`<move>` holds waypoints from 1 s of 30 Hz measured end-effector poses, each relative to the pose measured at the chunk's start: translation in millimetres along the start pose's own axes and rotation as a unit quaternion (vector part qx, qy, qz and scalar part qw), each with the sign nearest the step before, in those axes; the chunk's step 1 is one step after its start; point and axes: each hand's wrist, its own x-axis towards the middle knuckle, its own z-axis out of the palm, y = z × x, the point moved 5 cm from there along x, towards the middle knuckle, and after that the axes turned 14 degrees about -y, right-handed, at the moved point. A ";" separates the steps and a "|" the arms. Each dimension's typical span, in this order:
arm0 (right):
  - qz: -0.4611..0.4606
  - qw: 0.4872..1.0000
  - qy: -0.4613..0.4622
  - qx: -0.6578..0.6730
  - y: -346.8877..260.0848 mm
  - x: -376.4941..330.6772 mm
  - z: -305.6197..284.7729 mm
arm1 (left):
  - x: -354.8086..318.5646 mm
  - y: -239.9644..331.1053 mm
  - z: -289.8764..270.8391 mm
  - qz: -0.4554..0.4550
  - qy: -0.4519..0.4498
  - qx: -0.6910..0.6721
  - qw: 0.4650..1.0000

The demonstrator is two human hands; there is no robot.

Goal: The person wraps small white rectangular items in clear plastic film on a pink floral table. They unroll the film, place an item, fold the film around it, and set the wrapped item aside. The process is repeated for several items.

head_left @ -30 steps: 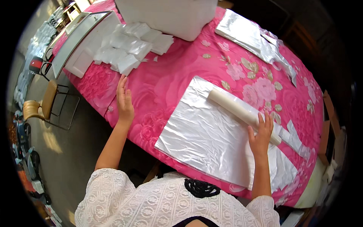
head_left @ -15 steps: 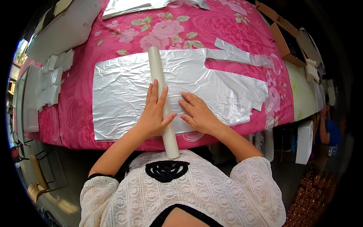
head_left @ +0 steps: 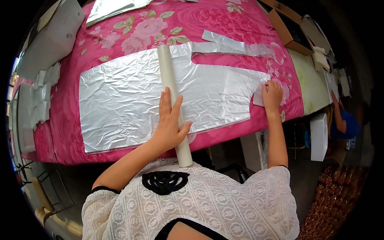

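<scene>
A silvery plastic bag [head_left: 116, 102], wrinkled and shaped with two handle strips on its right end, lies flat across the table. Over it, pointing from the far edge toward my body, rests a long pale tube [head_left: 165, 66], its near end against my shirt. My left hand [head_left: 169, 122] lies on the tube with fingers stretched and thumb apart, pressing it onto the bag. At the far right end, my right hand [head_left: 273, 97] pinches the tip of the nearer handle strip, which is folded up a little. The farther strip [head_left: 232, 46] lies loose.
A pink flowered cloth [head_left: 216, 24] covers the table. More silvery sheets [head_left: 114, 10] lie at the far left, near a white bin [head_left: 54, 40] and crumpled white plastic pieces [head_left: 43, 90]. Cardboard boxes [head_left: 286, 34] stand at the right; beyond, a person in blue [head_left: 344, 124].
My right hand has moved from beside the tube to the right and now grips the nearer handle strip's tip. My left hand stays on the tube. The view has shifted slightly.
</scene>
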 end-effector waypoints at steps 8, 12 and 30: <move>-0.157 0.826 -0.172 0.514 -199.4 -71.8 -45.7 | 2.0 3.1 -3.5 -0.040 -0.053 -0.433 0.899; -0.438 0.763 -0.183 0.439 -267.3 -119.3 -77.3 | -9.3 -26.8 -26.8 -0.179 -0.151 -0.563 0.793; -0.034 0.836 -0.455 0.305 -210.8 -162.8 -20.1 | -64.2 -91.6 -165.2 -0.075 0.054 0.272 0.958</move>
